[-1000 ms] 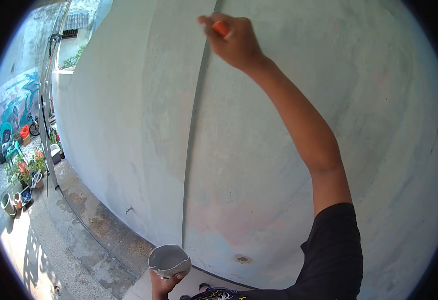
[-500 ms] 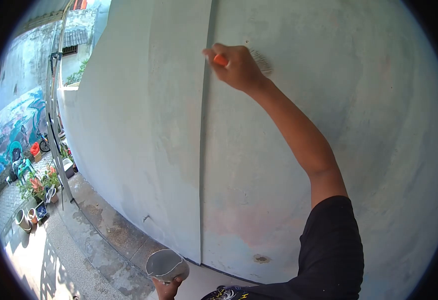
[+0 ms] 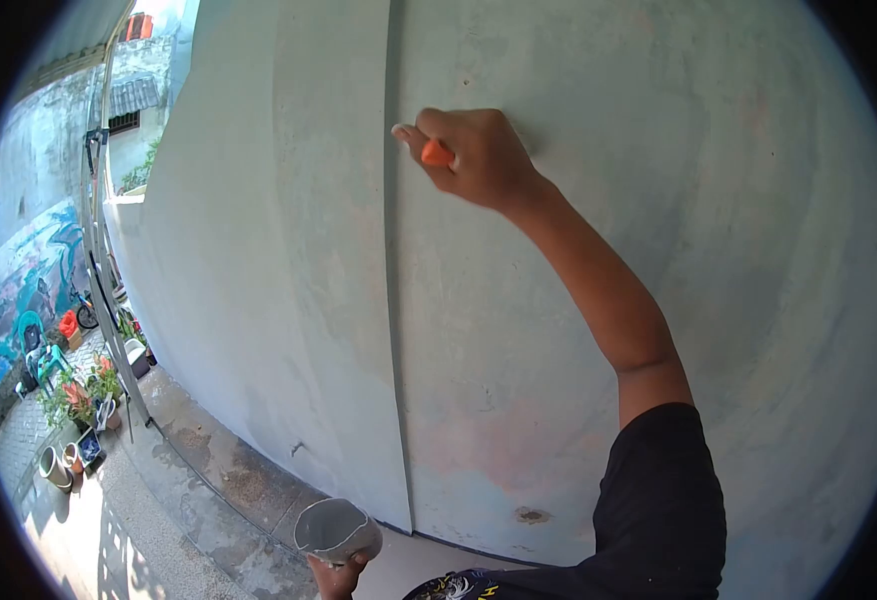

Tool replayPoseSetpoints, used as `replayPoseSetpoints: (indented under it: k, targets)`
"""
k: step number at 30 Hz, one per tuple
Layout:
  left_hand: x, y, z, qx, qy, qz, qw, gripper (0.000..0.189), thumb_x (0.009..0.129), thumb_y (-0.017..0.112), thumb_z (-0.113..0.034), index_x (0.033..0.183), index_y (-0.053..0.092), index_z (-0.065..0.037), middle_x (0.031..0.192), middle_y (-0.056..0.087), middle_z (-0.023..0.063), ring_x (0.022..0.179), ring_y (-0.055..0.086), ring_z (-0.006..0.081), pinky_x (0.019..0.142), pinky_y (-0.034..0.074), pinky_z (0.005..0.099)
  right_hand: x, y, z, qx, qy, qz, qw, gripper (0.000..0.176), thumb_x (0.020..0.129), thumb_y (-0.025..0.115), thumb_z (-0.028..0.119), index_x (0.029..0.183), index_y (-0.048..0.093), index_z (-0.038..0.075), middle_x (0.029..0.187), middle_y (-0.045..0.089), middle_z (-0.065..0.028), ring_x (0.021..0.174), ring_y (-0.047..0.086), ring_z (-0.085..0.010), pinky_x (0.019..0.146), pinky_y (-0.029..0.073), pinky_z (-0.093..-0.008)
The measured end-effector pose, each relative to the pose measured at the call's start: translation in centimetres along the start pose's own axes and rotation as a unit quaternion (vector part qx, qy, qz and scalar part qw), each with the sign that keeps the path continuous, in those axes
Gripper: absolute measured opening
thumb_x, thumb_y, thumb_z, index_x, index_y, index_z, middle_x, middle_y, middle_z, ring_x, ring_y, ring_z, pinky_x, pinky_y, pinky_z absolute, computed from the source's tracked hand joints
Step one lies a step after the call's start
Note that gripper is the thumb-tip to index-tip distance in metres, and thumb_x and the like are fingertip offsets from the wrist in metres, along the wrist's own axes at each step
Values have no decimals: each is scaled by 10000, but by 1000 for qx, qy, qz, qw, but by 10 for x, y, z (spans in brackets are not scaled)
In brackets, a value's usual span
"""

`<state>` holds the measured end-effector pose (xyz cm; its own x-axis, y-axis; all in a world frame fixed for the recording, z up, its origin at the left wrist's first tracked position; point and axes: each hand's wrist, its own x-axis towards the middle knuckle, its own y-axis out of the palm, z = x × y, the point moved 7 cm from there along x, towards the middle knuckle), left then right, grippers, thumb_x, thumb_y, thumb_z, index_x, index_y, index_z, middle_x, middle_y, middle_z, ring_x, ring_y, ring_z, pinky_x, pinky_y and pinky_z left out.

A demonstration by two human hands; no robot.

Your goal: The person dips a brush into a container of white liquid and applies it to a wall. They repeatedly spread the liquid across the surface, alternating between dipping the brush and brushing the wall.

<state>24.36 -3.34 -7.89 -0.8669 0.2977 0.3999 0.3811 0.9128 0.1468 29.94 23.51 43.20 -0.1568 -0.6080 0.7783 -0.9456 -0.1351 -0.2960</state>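
My right hand (image 3: 478, 160) is raised in front of the pale grey-green wall (image 3: 558, 300), its fingers wrapped round an orange handle (image 3: 437, 153). The tool's head is mostly hidden behind the hand; only a blurred edge shows to the right of the knuckles. Low in the view, my left hand (image 3: 338, 576) holds a rounded grey container (image 3: 334, 530) from below and from its right side. Its open top shows a grey inside with a pale, uneven rim.
A vertical ridge (image 3: 395, 300) runs down the wall, left of my right hand. A metal ladder (image 3: 98, 230) stands at the left, with potted plants (image 3: 83, 395) and several pots beyond it. A concrete ledge (image 3: 228, 465) follows the wall's foot.
My right hand has moved slightly down with the orange handle, and the bristly head seen beside it before is now mostly hidden. The left hand still holds the container. The view has shifted a little.
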Motion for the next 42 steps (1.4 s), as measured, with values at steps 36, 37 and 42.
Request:
replayPoseSetpoints:
  k: [36, 37, 42]
  targets:
    - [-65, 205, -71, -159, -95, 441, 878, 714, 719, 812, -224, 1304, 467, -4, 1205, 591, 109, 1117, 552, 198, 966, 439, 362, -750, -215, 673, -85, 821, 509, 246, 282, 911, 572, 276, 815, 673, 31, 806, 681, -169, 722, 647, -363, 820, 478, -522]
    - [-79, 212, -73, -167, -109, 461, 865, 736, 728, 809, -225, 1327, 441, -8, 1221, 579, 109, 1129, 543, 199, 976, 431, 366, -741, -217, 677, -77, 825, 503, 246, 280, 911, 573, 273, 817, 673, 29, 809, 681, -168, 723, 648, -362, 817, 480, -519]
    - [-155, 235, -81, -205, -165, 518, 814, 846, 747, 807, -268, 1407, 343, -15, 1330, 505, 113, 1233, 470, 212, 1050, 363, 372, -715, -205, 682, -53, 839, 468, 274, 270, 910, 574, 261, 831, 670, 21, 824, 680, -168, 725, 650, -355, 800, 491, -506]
